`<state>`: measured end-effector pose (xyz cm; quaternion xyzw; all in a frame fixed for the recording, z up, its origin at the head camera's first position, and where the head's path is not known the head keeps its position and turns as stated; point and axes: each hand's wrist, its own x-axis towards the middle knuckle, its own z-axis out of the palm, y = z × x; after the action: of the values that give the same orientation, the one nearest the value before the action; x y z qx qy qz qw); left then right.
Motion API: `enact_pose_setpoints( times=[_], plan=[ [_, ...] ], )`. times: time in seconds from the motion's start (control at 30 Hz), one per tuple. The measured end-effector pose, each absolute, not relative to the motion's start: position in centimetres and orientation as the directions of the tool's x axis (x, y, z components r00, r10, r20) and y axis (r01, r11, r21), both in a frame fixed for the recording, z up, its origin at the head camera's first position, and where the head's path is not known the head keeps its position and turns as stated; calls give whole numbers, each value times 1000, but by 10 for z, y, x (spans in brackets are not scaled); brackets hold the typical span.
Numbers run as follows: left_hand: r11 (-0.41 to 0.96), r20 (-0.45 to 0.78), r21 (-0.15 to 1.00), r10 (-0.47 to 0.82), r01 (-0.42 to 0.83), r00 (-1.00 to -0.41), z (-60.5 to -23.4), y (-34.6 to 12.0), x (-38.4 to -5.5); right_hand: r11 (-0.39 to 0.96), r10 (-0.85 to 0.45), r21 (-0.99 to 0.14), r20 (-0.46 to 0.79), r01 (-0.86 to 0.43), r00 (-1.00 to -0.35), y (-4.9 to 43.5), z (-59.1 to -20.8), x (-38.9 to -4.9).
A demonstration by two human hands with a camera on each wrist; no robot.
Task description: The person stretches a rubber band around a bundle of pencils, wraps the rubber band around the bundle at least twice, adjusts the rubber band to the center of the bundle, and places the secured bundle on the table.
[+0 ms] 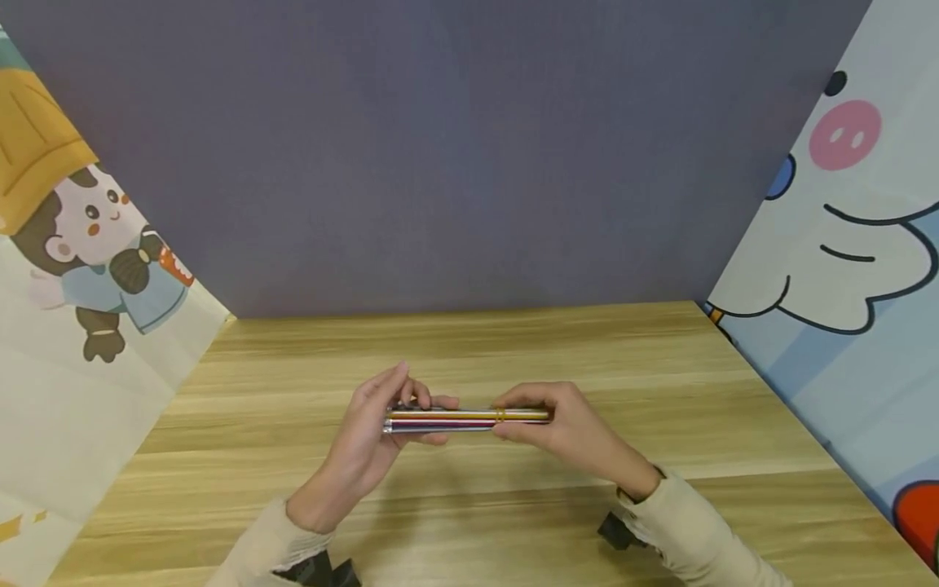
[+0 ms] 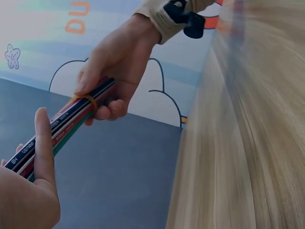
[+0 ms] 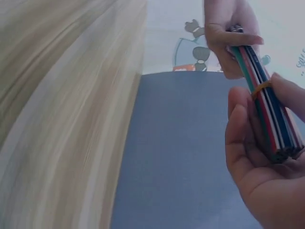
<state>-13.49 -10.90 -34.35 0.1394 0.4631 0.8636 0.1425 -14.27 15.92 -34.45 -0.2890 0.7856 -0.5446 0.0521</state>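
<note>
A bundle of pencils [image 1: 458, 421] lies level between my two hands, above the table. Striped sides in dark blue, red, white and green show in the wrist views, with "HB" lettering on one dark pencil [image 2: 28, 149]. My left hand [image 1: 359, 436] holds the left end, its thumb and fingers on either side of the pencils. At the other end, my right hand [image 1: 572, 420] grips the bundle between thumb and fingers, beside a yellow rubber band [image 3: 261, 88] looped around it. The palm partly hides the left tips.
The wood-grain table [image 1: 469, 350] spreads beneath both hands. Behind it rises a grey-blue panel [image 1: 469, 163], with cartoon-printed walls on the left [image 1: 147, 391] and right [image 1: 829, 383]. Dark wrist devices sit under both sleeves.
</note>
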Motion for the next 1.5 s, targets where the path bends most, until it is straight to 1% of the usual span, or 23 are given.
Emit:
enact_pose_setpoints(
  times=[0.13,0.33,0.47,0.57,0.7,0.83,0.9,1.0,1.23,1.4,1.5],
  plan=[
    [-525,131,845,389,-102,-912,-347,-104,-131,208,-537,-921,175,-330,-825,158,-346,-140],
    [-507,134,855,417,-108,-899,-347,-102,-129,178,-579,-937,148,-302,-802,159,-347,-140],
    [-517,142,851,396,-92,-907,-344,-105,-132,226,-555,-913,165,-339,-816,167,-342,-142],
    [-529,126,842,374,-100,-919,-343,-106,-132,246,-551,-894,189,-374,-813,170,-341,-143],
    [-536,98,837,351,-114,-931,-345,-104,-130,217,-563,-898,205,-383,-801,168,-342,-144],
    [-538,84,837,314,-105,-946,-348,-99,-127,219,-538,-896,220,-387,-814,163,-345,-143],
    [-527,85,843,323,-105,-943,-350,-96,-125,225,-542,-892,220,-392,-811,161,-347,-143],
    [-505,90,856,354,-109,-931,-353,-92,-124,249,-555,-883,206,-398,-806,157,-347,-142],
    [-473,88,873,391,-118,-916,-353,-92,-125,380,-602,-827,119,-414,-790,166,-339,-143],
    [-485,102,867,399,-115,-911,-350,-96,-127,379,-636,-822,101,-424,-765,179,-330,-148],
    [-489,125,866,413,-104,-902,-351,-95,-127,341,-675,-842,91,-419,-732,179,-332,-150]
  ],
)
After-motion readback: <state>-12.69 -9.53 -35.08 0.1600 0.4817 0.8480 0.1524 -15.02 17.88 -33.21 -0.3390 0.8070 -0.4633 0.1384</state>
